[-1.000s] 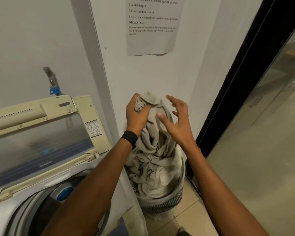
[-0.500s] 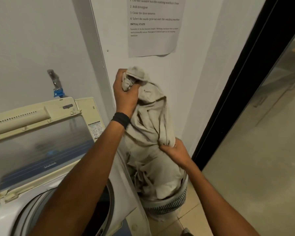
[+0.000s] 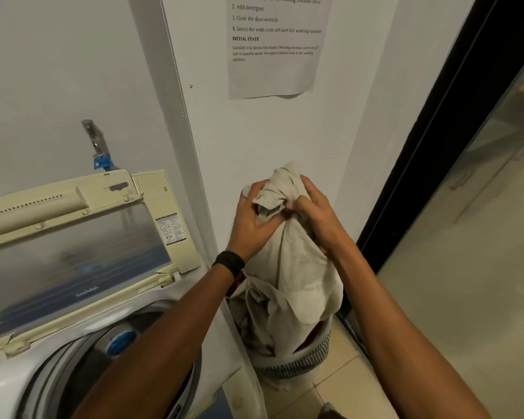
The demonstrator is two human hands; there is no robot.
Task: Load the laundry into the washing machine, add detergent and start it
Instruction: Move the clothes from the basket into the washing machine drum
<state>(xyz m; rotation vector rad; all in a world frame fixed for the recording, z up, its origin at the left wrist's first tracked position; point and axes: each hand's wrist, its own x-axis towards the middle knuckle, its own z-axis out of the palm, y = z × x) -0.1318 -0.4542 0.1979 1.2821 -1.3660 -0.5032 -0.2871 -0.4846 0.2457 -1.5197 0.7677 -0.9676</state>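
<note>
Above the laundry basket point(image 3: 297, 362), beside the open washing machine point(image 3: 82, 300), left hand point(image 3: 251, 220) and right hand point(image 3: 316, 213) clutch the beige cloth's point(image 3: 294, 279) bunched top; it hangs vertically, its lower end in the basket.

1. The right hand point(image 3: 318, 213) is now up at the bunched top of the beige cloth point(image 3: 297, 267), no longer gripping it low near the laundry basket point(image 3: 297, 361).
2. The left hand point(image 3: 250, 220) now grips the same bunch, touching the right hand.
3. The cloth hangs gathered into a narrower bundle, uncovering dark red laundry point(image 3: 307, 343) in the basket.
</note>
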